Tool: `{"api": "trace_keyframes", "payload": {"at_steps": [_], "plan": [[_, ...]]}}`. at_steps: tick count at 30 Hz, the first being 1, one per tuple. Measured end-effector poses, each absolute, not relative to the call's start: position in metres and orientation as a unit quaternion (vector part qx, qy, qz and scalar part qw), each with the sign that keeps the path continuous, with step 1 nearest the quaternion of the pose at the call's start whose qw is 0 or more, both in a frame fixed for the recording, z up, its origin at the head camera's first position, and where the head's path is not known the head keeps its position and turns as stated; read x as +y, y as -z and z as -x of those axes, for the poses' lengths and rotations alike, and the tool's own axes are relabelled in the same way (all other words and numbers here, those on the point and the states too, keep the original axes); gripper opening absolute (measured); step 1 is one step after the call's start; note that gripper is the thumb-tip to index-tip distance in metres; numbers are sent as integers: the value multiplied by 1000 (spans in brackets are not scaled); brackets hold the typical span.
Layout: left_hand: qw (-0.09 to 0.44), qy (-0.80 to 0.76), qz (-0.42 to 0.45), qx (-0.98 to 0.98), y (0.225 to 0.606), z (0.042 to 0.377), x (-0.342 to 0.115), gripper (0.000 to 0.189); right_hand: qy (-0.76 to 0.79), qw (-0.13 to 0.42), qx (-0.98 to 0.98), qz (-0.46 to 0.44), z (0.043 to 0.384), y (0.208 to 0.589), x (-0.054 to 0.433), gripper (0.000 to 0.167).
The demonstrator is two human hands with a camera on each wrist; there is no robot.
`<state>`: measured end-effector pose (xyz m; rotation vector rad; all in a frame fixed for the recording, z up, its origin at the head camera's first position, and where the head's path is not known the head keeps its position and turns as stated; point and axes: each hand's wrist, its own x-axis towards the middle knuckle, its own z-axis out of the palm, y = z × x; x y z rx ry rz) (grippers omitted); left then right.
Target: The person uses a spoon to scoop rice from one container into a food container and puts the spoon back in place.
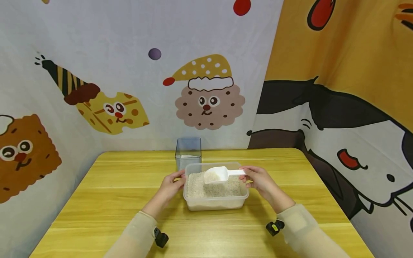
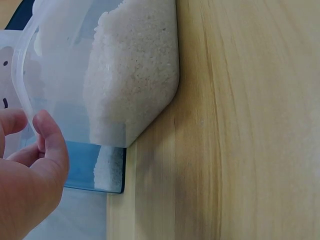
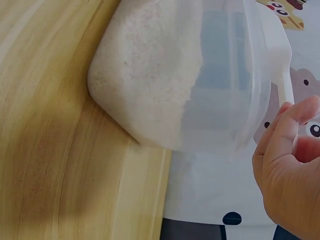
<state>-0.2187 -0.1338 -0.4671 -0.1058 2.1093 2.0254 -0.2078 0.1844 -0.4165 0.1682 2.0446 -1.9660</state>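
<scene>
A clear plastic tub point(image 1: 214, 204) partly filled with rice point(image 1: 196, 186) stands on the table. My left hand point(image 1: 171, 186) pinches its left rim between thumb and fingers, which the left wrist view shows close up at the rim point(image 2: 21, 82). Over the tub, my right hand point(image 1: 259, 181) grips the handle of a white scoop point(image 1: 223, 172) from the right side. Rice lies in the scoop's bowl, which is level above the rice below. In the right wrist view the scoop point(image 3: 284, 75) shows partly behind the tub wall point(image 3: 220, 100), its handle between thumb and fingers.
Just behind the tub, to the left, stands a blue-tinted transparent container point(image 1: 188, 148) with some rice low inside. The wooden table point(image 1: 129, 193) ends at a cartoon-printed cloth point(image 1: 129, 53) at the back. A small black device point(image 1: 160, 238) sits at each sleeve cuff.
</scene>
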Motion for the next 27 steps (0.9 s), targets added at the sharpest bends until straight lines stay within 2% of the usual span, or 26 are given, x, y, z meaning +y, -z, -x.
{"api": "trace_keyframes", "payload": {"at_steps": [18,27], "plan": [[102,-689,37,717,469,220,-134,42,711,148,683,-75,214,413,182,37],[101,-687,30,719,467,219,-135,43,721,137,675,-75,228,401,173,37]]}}
